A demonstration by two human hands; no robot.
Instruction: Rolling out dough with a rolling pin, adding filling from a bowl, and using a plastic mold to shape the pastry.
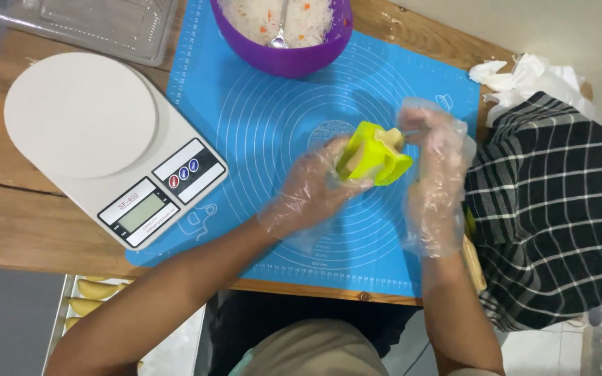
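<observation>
Both my hands wear clear plastic gloves and meet over a blue silicone mat (259, 118). My left hand (311, 188) grips a lime-green folding dumpling mould (377, 160) from the left, fingers wrapped round it. Pale dough (388, 139) shows at the top of the mould. My right hand (433, 167) is at the mould's right side, its fingertips touching the dough and the mould's upper edge.
A white kitchen scale (106, 139) sits left on the wooden table (15, 223). A purple bowl (287, 59) of shredded filling with a spoon stands at the top. A black checked cloth (552, 202) lies right, crumpled paper (524, 76) behind it, a tray of shaped dumplings (88, 299) below left.
</observation>
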